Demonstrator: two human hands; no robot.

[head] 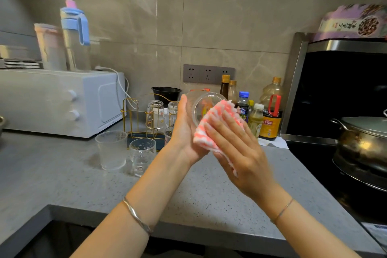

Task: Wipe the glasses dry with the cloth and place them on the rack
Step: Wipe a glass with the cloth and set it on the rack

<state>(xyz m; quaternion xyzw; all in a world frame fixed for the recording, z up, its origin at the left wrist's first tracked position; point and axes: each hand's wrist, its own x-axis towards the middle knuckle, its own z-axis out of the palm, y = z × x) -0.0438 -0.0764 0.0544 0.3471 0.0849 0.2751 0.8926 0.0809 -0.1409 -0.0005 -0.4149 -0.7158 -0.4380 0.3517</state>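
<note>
I count one glass (pixel 201 109) in my left grip (pixel 185 132), two counter glasses (pixel 111 150) (pixel 142 156) and three rack glasses (pixel 155 114) (pixel 172 113) (pixel 168 135) (the lowest mostly hidden), six together. There is one cloth (pixel 219 123), one rack (pixel 129 111), six sauce bottles (pixel 270 111), two tumblers (pixel 76 35) (pixel 51 46) on one oven (pixel 62 100), three sockets (pixel 208 74) and one pot (pixel 362 142).

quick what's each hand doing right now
Left hand: grips the glass, tipped on its side.
Right hand: fingers flat, pressing the cloth against the glass.

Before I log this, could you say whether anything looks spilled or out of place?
Only a dark, damp-looking patch on the counter, left of the ribbed glass; possibly water. Nothing else stands out.
</note>
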